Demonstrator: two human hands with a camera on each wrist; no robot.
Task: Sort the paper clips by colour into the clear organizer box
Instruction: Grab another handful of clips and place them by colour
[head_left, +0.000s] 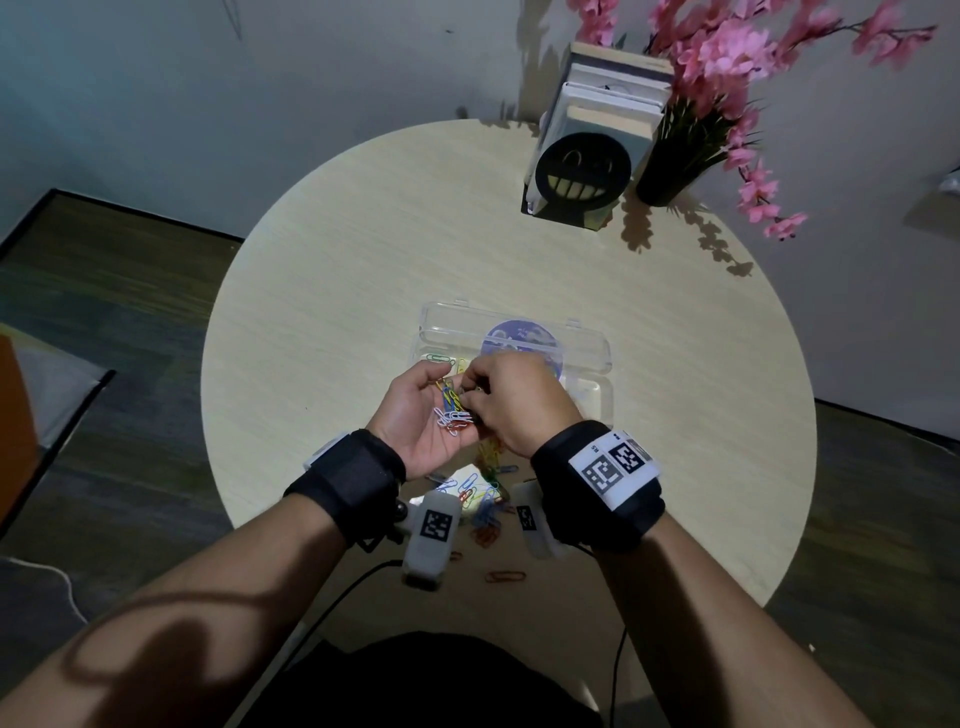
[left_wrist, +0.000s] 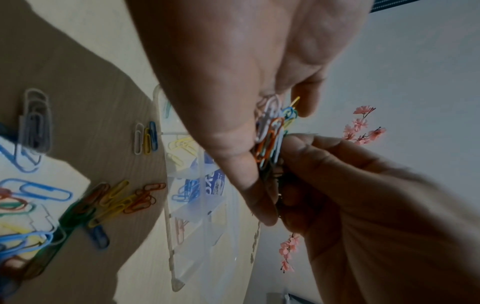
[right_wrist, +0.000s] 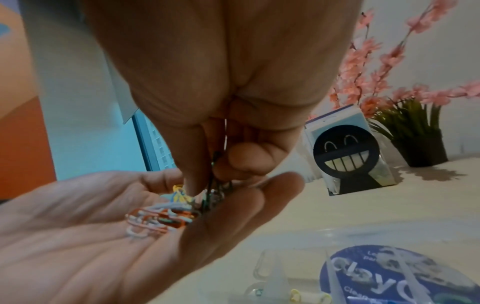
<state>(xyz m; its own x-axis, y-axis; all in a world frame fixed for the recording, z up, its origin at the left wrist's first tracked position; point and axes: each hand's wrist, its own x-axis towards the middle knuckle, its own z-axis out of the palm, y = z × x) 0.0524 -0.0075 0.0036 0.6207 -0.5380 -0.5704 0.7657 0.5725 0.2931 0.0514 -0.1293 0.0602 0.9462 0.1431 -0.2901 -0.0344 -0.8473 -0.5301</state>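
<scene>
My left hand (head_left: 415, 410) (left_wrist: 233, 82) (right_wrist: 78, 236) lies palm up just in front of the clear organizer box (head_left: 592, 338) (left_wrist: 176, 226). A small bunch of mixed paper clips (head_left: 453, 413) (left_wrist: 270, 135) (right_wrist: 158, 218) rests on its fingers. Reaching into that bunch, my right hand (head_left: 483, 395) (right_wrist: 221, 160) pinches a dark green clip (right_wrist: 211, 185) between thumb and forefinger. The box lid stands open. Yellow clips (left_wrist: 182, 144) and blue clips (left_wrist: 187, 191) lie in separate compartments. More loose clips (head_left: 488, 499) (left_wrist: 116, 199) are scattered on the table near my wrists.
The round wooden table (head_left: 337, 260) carries a black smiling-face bookend with books (head_left: 582, 176) and a dark vase of pink flowers (head_left: 670, 171) at the back right. A round purple label (head_left: 522, 338) sits on the lid. Cables hang off the near edge.
</scene>
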